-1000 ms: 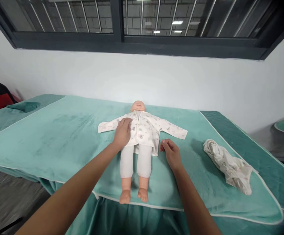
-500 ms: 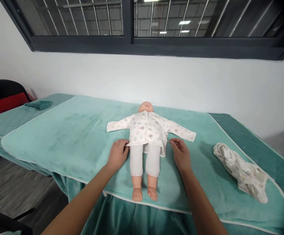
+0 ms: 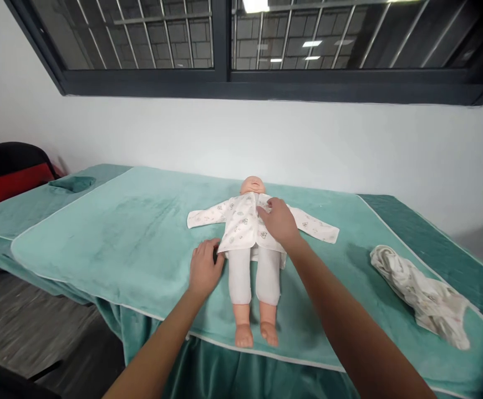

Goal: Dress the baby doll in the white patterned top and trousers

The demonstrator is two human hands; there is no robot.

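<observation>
A baby doll [image 3: 253, 185] lies face up on a light green mat, its head toward the wall and its bare feet toward me. It wears white trousers [image 3: 239, 277] and a white printed baby shirt [image 3: 241, 219] with the sleeves spread out to both sides. Beside the shirt's lower left corner, my left hand [image 3: 204, 269] rests with curled fingers, thumb and fingertips at the hem. My right hand [image 3: 281, 223] is over the chest near the front opening, thumb and index finger slightly apart; its other fingers are partly hidden.
A crumpled white printed garment [image 3: 422, 296] lies on the mat [image 3: 112, 238] at the right. A small dark green cloth [image 3: 72, 184] sits at the far left, near a black and red chair [image 3: 12, 172]. Behind the bed are a white wall and a barred window.
My right hand has moved from beside the doll's hip up and left onto the shirt's chest. My left hand stays at the lower left hem. The view has shifted slightly.
</observation>
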